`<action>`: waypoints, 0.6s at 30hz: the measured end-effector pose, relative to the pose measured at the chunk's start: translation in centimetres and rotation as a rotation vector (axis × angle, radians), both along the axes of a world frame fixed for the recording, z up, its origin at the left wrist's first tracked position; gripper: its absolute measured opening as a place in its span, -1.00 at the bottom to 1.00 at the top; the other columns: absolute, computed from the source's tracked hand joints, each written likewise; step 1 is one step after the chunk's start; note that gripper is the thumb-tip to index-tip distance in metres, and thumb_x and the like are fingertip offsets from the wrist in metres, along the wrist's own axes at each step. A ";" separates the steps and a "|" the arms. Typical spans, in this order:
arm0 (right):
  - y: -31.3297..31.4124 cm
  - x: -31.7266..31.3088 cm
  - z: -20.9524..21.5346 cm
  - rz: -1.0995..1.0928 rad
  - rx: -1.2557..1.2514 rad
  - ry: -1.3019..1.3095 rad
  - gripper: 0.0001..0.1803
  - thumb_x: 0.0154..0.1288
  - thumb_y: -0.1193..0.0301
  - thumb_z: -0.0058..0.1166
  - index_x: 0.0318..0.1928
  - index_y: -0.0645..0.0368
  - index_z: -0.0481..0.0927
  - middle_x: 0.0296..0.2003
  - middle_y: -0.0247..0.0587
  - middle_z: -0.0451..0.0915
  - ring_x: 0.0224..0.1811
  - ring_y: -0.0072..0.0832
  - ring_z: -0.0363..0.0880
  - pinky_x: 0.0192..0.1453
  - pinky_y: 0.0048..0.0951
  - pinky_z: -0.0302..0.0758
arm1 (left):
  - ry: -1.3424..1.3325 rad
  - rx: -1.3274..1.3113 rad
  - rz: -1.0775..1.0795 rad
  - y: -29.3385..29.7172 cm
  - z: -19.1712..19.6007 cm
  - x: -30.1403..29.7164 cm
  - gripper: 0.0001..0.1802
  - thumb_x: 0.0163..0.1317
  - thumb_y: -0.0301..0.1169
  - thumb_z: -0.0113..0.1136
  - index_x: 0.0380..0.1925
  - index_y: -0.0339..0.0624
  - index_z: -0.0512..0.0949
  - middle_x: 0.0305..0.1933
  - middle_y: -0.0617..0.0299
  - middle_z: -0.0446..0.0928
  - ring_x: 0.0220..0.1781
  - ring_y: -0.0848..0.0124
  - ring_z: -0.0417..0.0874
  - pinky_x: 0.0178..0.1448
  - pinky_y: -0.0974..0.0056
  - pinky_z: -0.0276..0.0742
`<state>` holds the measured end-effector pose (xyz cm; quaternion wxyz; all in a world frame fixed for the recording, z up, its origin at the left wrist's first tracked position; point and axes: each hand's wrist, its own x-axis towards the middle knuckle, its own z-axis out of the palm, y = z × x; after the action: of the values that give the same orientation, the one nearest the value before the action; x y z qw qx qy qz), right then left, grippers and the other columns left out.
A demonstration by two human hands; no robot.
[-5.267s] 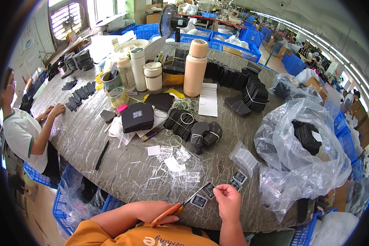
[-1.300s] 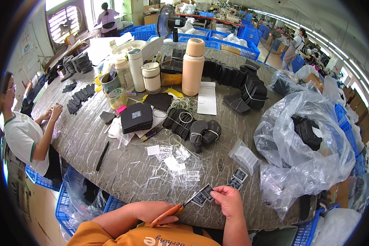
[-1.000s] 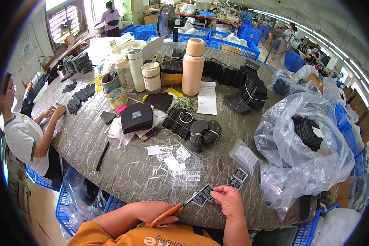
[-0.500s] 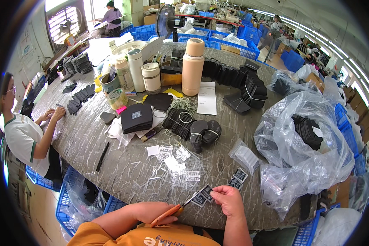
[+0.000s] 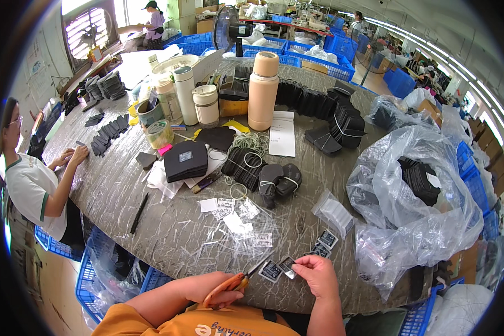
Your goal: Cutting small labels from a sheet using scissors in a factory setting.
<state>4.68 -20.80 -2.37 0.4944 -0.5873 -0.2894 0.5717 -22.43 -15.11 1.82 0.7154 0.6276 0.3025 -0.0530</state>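
My left hand (image 5: 206, 287) is closed around the orange handles of a pair of scissors (image 5: 225, 291), whose blades point up and to the right. The blade tips lie close to a small black printed label (image 5: 270, 271) on the table. Between the thumb and fingers of my right hand (image 5: 319, 273) is another black label (image 5: 287, 266) with a pale lower edge, just right of the first one. Beyond my right hand lie several more black labels (image 5: 322, 246), overlapping.
White paper scraps and clear offcuts (image 5: 238, 227) cover the table ahead. A large plastic bag (image 5: 375, 235) of black pieces lies right, near a small clear packet (image 5: 334, 213). Bundled black pieces (image 5: 243, 168) and a peach bottle (image 5: 263, 92) stand farther back. A co-worker (image 5: 36, 179) handles pieces at left.
The label in my right hand has shifted slightly right and now sits apart from the one beside the blades. The scissors have drawn back a little and their handles have spread.
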 end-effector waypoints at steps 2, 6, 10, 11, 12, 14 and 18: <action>-0.6 0.6 0.1 -0.009 0.003 -0.080 -0.87 0.08 0.58 0.22 -0.32 0.33 0.60 -0.48 -0.36 0.59 -0.49 -0.72 0.48 -0.39 -0.72 0.40 | 0.016 0.002 -0.006 0.2 -0.3 -0.2 -0.66 0.29 -0.16 0.03 -0.40 -0.26 0.40 -0.63 0.26 0.46 -0.60 0.48 0.50 -0.51 0.38 0.38; -1.0 0.4 0.6 0.000 0.032 -0.158 -0.89 0.08 0.56 0.23 -0.34 0.31 0.62 -0.51 -0.39 0.58 -0.50 -0.75 0.45 -0.41 -0.72 0.38 | 0.001 0.192 0.067 0.0 0.3 0.6 -0.68 0.23 -0.19 0.13 -0.41 -0.28 0.42 -0.52 0.20 0.52 -0.50 0.42 0.56 -0.43 0.33 0.45; -1.4 -2.2 1.6 0.189 0.014 -0.204 -0.88 0.08 0.52 0.25 -0.35 0.29 0.63 -0.53 -0.44 0.56 -0.52 -0.78 0.42 -0.43 -0.73 0.36 | -0.187 0.443 0.278 0.1 0.3 2.7 -0.72 0.09 -0.27 0.29 -0.31 -0.21 0.49 -0.53 0.27 0.51 -0.52 0.52 0.51 -0.43 0.39 0.43; -1.5 -2.6 1.8 0.248 -0.013 -0.160 -0.87 0.08 0.50 0.25 -0.34 0.28 0.63 -0.53 -0.46 0.56 -0.52 -0.79 0.42 -0.43 -0.73 0.36 | -0.116 0.406 0.319 0.3 0.8 3.2 -0.72 0.04 -0.30 0.33 -0.33 -0.21 0.50 -0.51 0.26 0.52 -0.50 0.52 0.52 -0.41 0.39 0.43; -1.5 -3.2 1.9 0.249 -0.011 -0.160 -0.87 0.08 0.50 0.25 -0.34 0.28 0.63 -0.53 -0.46 0.56 -0.52 -0.79 0.42 -0.43 -0.73 0.36 | -0.046 0.368 0.360 0.5 1.2 3.5 -0.72 0.00 -0.33 0.36 -0.34 -0.20 0.50 -0.48 0.25 0.54 -0.49 0.52 0.52 -0.39 0.40 0.44; -2.0 -3.8 2.0 0.315 -0.048 -0.066 -0.85 0.09 0.49 0.26 -0.32 0.29 0.63 -0.52 -0.46 0.56 -0.52 -0.80 0.41 -0.43 -0.73 0.36 | -0.029 0.362 0.340 0.6 1.1 3.8 -0.70 -0.01 -0.40 0.37 -0.31 -0.24 0.48 -0.45 0.25 0.55 -0.43 0.54 0.54 -0.34 0.41 0.45; -2.4 -3.8 1.9 0.392 -0.028 -0.095 -0.83 0.12 0.48 0.23 -0.29 0.31 0.62 -0.48 -0.43 0.59 -0.49 -0.78 0.44 -0.40 -0.72 0.40 | -0.128 0.184 0.390 0.0 -1.1 3.4 -0.65 -0.01 -0.47 0.35 -0.25 -0.30 0.42 -0.43 0.24 0.55 -0.37 0.57 0.54 -0.30 0.43 0.48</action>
<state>0.84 -23.18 -0.49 0.3514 -0.5529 -0.4133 0.6325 -19.06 -15.06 0.74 0.6696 0.6219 0.3758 0.1540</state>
